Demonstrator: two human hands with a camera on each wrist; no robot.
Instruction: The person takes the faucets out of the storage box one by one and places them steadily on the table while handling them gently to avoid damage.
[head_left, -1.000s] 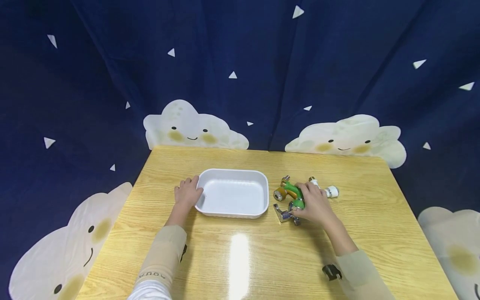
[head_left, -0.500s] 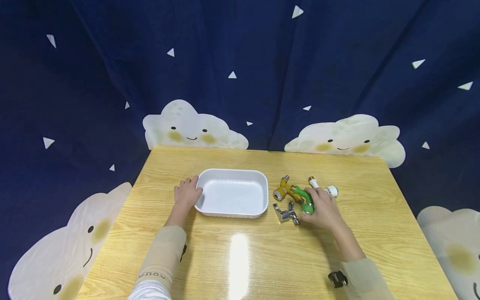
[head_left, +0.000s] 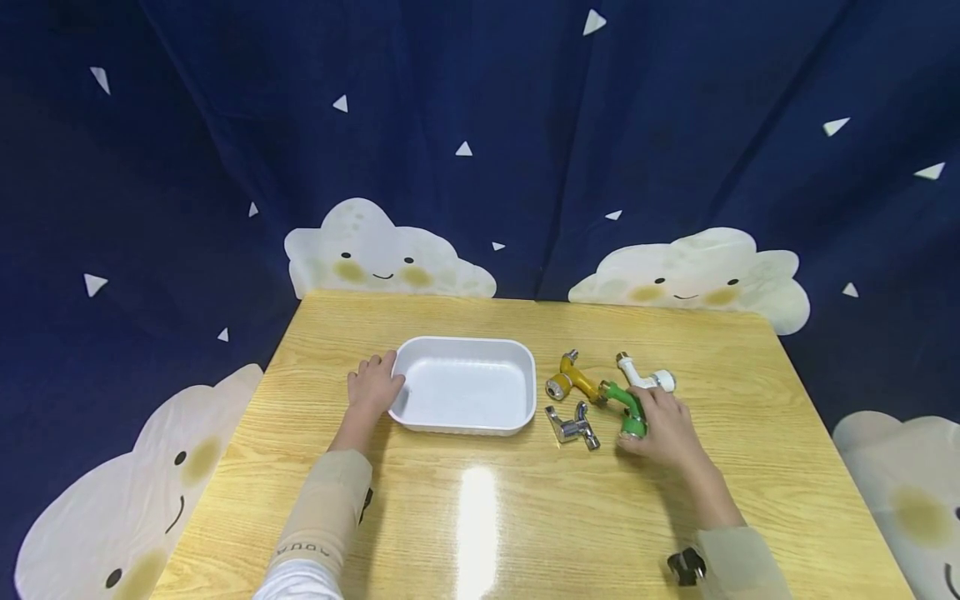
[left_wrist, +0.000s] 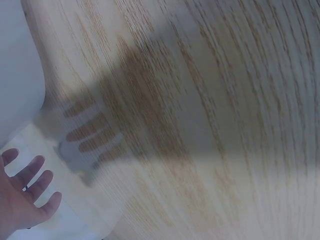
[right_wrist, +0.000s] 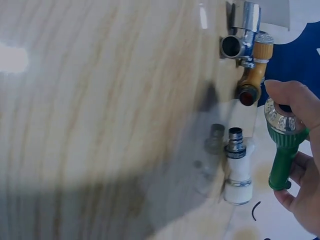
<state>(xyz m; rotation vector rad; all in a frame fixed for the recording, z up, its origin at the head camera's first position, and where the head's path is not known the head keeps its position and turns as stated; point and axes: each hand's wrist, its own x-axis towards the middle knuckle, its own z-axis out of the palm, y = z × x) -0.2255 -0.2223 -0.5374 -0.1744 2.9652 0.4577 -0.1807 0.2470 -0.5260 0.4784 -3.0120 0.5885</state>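
Note:
In the head view my right hand grips a green tap by its knobbed end. The right wrist view shows the thumb on the metal-ringed end of this green tap, with fingers curled behind it. Just beyond the hand lies a white tap. Left of it are a yellow-orange tap and a chrome tap. My left hand rests at the left rim of a white rectangular tray, its thumb by the rim. In the left wrist view its fingers are spread and relaxed.
A light wooden table carries everything, with a bright glare stripe near its middle front. A dark blue curtain with white clouds and triangles hangs behind and beside it. No object lies within the tray.
My right hand has moved right and slightly nearer with the green tap, away from the yellow-orange and chrome taps, uncovering them. The left hand and tray have stayed put.

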